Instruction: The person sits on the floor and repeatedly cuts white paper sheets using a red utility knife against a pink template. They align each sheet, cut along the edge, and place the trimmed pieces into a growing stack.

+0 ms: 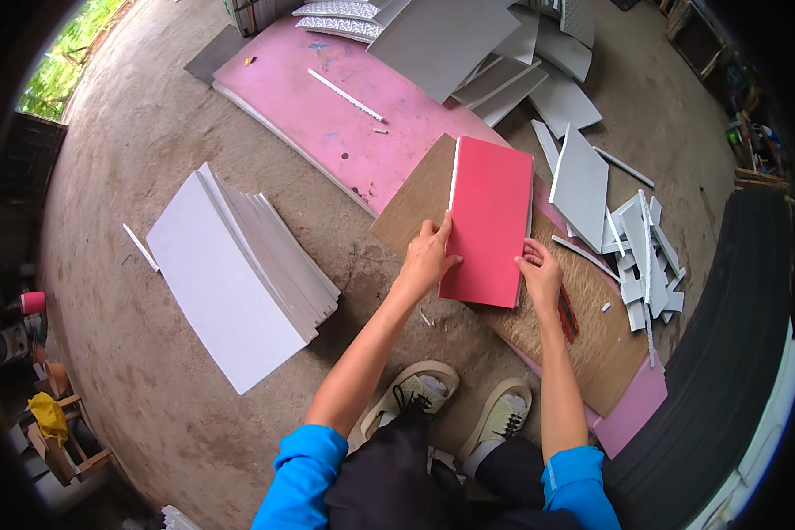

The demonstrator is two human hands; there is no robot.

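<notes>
Left grip (427,257): closed on the left edge of the red panel (488,221); thumb laid on its face.
Right grip (541,270): closed on the right edge, near the lower corner.
Panel position: held over the brown board (415,187); whether contact is made cannot be told.
White stack (225,287): set on the floor (177,424), left of the panel.
Red tool (569,318): laid on the board, by the right wrist.
Offcuts (654,274): heaped to the right.

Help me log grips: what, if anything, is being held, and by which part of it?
A red panel: the left hand holds its left edge and the right hand its right edge, both along the lower half.
</notes>
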